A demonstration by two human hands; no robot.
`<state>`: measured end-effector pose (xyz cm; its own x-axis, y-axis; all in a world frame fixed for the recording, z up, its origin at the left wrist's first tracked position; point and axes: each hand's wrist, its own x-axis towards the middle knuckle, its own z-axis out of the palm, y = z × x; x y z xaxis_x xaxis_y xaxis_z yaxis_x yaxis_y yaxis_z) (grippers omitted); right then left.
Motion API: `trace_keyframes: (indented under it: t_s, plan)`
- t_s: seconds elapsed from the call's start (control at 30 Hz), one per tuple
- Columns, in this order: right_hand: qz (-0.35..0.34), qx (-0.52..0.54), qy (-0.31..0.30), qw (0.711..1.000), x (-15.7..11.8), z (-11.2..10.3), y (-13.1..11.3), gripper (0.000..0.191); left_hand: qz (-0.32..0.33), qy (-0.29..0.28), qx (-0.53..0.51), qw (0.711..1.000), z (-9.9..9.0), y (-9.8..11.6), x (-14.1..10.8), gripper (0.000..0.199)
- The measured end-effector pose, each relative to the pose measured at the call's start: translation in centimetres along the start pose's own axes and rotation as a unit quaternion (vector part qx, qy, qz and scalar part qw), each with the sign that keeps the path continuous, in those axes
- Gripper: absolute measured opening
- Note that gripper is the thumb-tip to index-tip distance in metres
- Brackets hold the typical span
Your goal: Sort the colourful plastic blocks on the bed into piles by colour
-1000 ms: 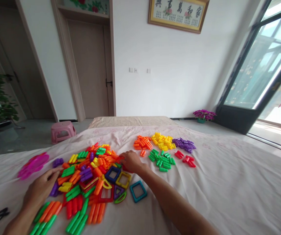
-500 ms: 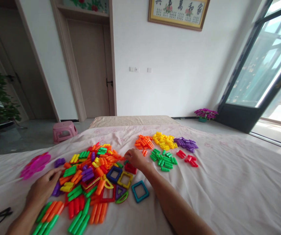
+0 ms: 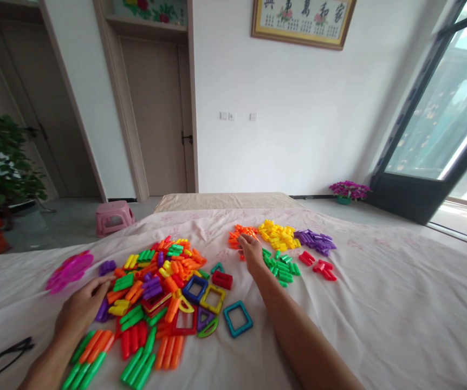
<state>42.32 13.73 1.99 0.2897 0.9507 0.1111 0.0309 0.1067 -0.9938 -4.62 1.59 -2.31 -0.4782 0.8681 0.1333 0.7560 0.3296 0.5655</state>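
A mixed pile of coloured plastic pieces [image 3: 150, 287] lies on the cloth in front of me. At its left edge rests my left hand [image 3: 82, 304], fingers closed on something I cannot make out near orange and green pieces. My right hand [image 3: 252, 253] is over the near edge of the orange pile [image 3: 239, 233], its fingers bent together; what they hold, if anything, is hidden. Beside it are green pieces [image 3: 284, 268], with yellow pieces [image 3: 278, 235], purple pieces [image 3: 315, 241] and red pieces [image 3: 325, 269] further right.
Magnetic frames, including a teal square [image 3: 238, 319], lie right of the mixed pile. A pink plastic item [image 3: 70, 272] and black glasses [image 3: 4, 357] are at the left. Beyond the bed-like surface [image 3: 380, 303] stand a pink stool [image 3: 115, 218] and potted flowers [image 3: 349, 190].
My right hand has moved from the right edge of the mixed pile to the orange pile. My left hand stays beside the mixed pile. The view has shifted slightly.
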Motion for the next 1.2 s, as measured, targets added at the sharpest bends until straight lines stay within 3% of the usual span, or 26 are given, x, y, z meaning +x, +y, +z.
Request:
trace_keyframes:
  t_s: [0.1,0.23,0.33,0.47,0.57,0.67,0.73,0.87,1.03,1.2]
  plan:
    - [-0.003,0.016,-0.017,1.0,-0.4,0.3,0.3,0.049,0.002,0.016,-0.006,1.0,0.1,0.1,-0.2,0.048]
    - [-0.102,-0.077,-0.106,0.986,-2.2,1.6,0.5,0.032,-0.004,0.02,-0.001,1.0,0.2,0.1,-0.3,0.049]
    - [-0.197,-0.196,-0.179,0.944,-4.0,2.8,-0.1,0.032,-0.005,0.013,-0.002,1.0,0.2,0.0,-0.2,0.05]
    - [-0.313,-0.315,-0.267,0.855,-6.3,4.1,-2.0,0.052,0.001,0.01,-0.011,1.0,0.3,-0.2,0.0,0.049]
    - [-0.336,-0.361,-0.316,0.811,-7.4,4.8,-3.0,0.053,0.007,0.014,-0.02,1.0,0.3,-0.3,0.0,0.048]
    - [-0.312,-0.397,-0.34,0.793,-7.8,5.1,-3.3,0.043,0.004,0.012,-0.026,1.0,0.3,-0.2,0.0,0.047]
    - [-0.288,-0.414,-0.322,0.801,-7.8,5.0,-3.2,0.036,-0.003,0.007,-0.025,1.0,0.3,-0.2,0.0,0.047]
    - [-0.243,-0.415,-0.236,0.844,-7.0,4.7,-2.6,0.026,0.003,0.012,-0.021,1.0,0.4,-0.2,0.0,0.046]
    - [-0.206,-0.34,-0.117,0.91,-4.2,3.4,-1.0,0.022,0.006,0.015,-0.021,1.0,0.4,-0.2,-0.1,0.046]
    - [-0.128,-0.215,-0.012,0.968,-0.5,1.0,0.5,0.02,0.013,0.015,-0.016,1.0,0.6,-0.5,0.1,0.047]
